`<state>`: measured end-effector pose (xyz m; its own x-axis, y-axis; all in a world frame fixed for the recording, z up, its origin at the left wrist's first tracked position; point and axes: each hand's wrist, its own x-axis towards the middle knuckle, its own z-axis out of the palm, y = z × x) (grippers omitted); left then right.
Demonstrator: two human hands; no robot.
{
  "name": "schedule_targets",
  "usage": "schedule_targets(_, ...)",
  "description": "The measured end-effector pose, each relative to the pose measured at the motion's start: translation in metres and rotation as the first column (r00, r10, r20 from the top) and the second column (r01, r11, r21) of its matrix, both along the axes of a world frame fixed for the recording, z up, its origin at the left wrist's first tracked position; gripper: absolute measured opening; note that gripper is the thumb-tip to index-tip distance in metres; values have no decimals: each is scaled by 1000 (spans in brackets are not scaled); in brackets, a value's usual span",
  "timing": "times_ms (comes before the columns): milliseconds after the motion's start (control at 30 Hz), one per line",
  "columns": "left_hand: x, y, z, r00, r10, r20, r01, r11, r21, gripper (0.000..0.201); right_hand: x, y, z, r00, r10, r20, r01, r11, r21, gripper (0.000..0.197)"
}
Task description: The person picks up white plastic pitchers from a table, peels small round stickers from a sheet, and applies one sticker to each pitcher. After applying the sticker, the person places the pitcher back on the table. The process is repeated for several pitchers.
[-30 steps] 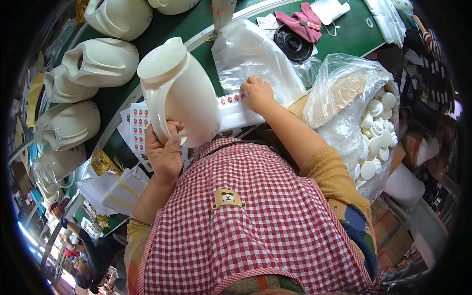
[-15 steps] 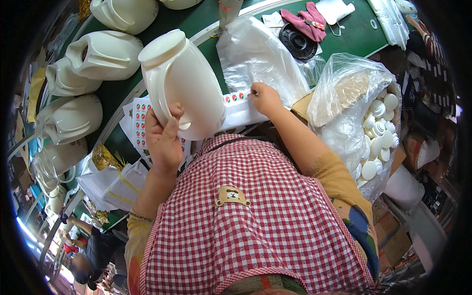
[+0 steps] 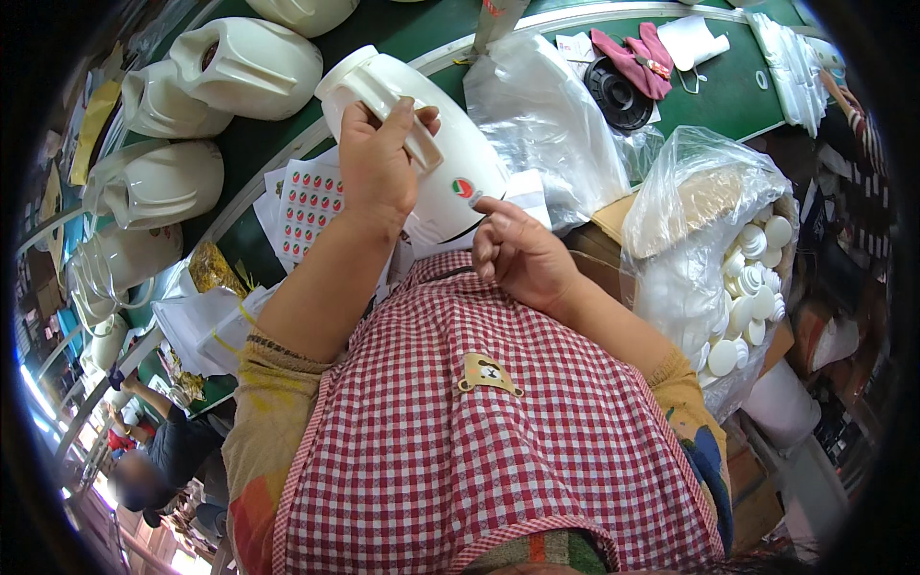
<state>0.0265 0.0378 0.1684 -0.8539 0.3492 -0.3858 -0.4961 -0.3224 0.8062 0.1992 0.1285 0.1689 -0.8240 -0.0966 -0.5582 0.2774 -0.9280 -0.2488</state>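
A cream-white plastic jug or kettle body (image 3: pixel 450 125) lies tilted before me, its round end toward the upper left. My left hand (image 3: pixel 379 168) is wrapped round its handle (image 3: pixel 422 144). One round red-and-green sticker (image 3: pixel 463 188) sits on the jug's side. My right hand (image 3: pixel 522 249) reaches in from the right, index finger stretched to the sticker's lower edge and the other fingers loosely curled, with nothing plainly held. Left of the jug lies a sheet of matching stickers (image 3: pixel 309 209); a white sheet (image 3: pixel 530 192) shows partly behind the jug.
More cream jug bodies (image 3: pixel 254 67) stand along the left of the green table (image 3: pixel 714 101). Clear plastic bags (image 3: pixel 546 115), a black round lid (image 3: pixel 616 93) and a pink cloth (image 3: pixel 637 57) lie beyond. At right, a plastic-lined box holds white caps (image 3: pixel 743 311). Another person (image 3: pixel 172 450) is at lower left.
My left hand has shifted from supporting the jug's side to its handle, and the jug has turned. My right hand has left the sticker strip for the jug, where a sticker now shows.
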Motion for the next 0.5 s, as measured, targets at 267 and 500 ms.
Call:
schedule_targets(267, 0, 2, -3, 999, 45, -1, -45, 999, -29, 33, -7, -14, -20, 999, 21, 41, -18, 996, -87, 60)
schedule_targets(500, -2, 1, -7, 999, 49, -9, -49, 999, -16, 33, -12, -16, -31, 999, 20, 25, -19, 998, -52, 64)
